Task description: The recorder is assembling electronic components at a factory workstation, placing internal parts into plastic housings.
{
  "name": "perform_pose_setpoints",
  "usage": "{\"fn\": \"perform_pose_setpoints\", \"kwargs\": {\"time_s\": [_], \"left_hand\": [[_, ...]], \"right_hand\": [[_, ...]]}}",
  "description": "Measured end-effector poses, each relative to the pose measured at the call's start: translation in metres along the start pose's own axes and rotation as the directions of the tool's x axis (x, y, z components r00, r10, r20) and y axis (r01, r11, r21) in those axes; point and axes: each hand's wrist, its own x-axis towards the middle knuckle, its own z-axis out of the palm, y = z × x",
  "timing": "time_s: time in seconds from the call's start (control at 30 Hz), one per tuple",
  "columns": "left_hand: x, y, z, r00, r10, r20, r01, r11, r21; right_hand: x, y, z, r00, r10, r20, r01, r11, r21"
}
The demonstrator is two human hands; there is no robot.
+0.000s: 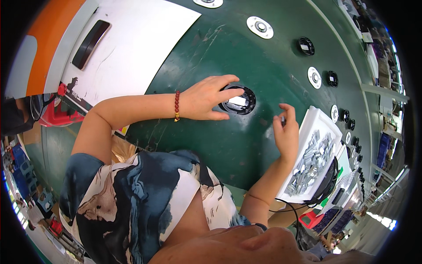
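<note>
On the green table in front of me lies a round black plastic housing point(250, 102) with a white label point(237, 101) on its face. My left hand point(203, 99) reaches over it from the left with fingers spread; the index finger rests on the top by the label, and the thumb is near the lower left rim. To the right, my right hand point(286, 134) is raised, pinching a small grey piece point(283, 120) between thumb and fingers. Its exact kind is too small to tell. Beside that hand is a white tray point(313, 115) holding many small silver metal pieces point(310, 163).
White round discs with hubs point(260, 27) and black round housings point(306, 45) line the far and right side of the table. A white sheet point(132, 39) with a dark phone-like object point(91, 44) covers the left. Black cable point(327, 187) lies beside the tray.
</note>
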Motion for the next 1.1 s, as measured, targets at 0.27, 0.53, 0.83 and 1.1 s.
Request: {"fn": "perform_pose_setpoints", "kwargs": {"time_s": [0.27, 0.53, 0.83, 1.1], "left_hand": [[0.016, -0.008, 0.0, 0.991, -0.049, 0.121, 0.057, 0.997, -0.061], [0.024, -0.01, 0.009, 0.987, 0.017, 0.16, -0.039, 0.99, 0.134], [0.017, -0.01, 0.015, 0.988, 0.015, 0.153, -0.035, 0.99, 0.134], [0.017, -0.008, 0.013, 0.987, 0.001, 0.16, -0.022, 0.991, 0.13]], "right_hand": [[-0.021, 0.091, -0.092, 0.793, 0.261, -0.55, -0.319, 0.948, -0.011], [-0.026, 0.013, -0.045, 0.969, 0.133, -0.209, -0.1, 0.982, 0.159], [-0.014, -0.004, 0.039, 0.991, -0.125, 0.044, 0.123, 0.992, 0.038], [-0.012, 0.002, 0.041, 0.994, -0.088, 0.06, 0.077, 0.982, 0.171]]}}
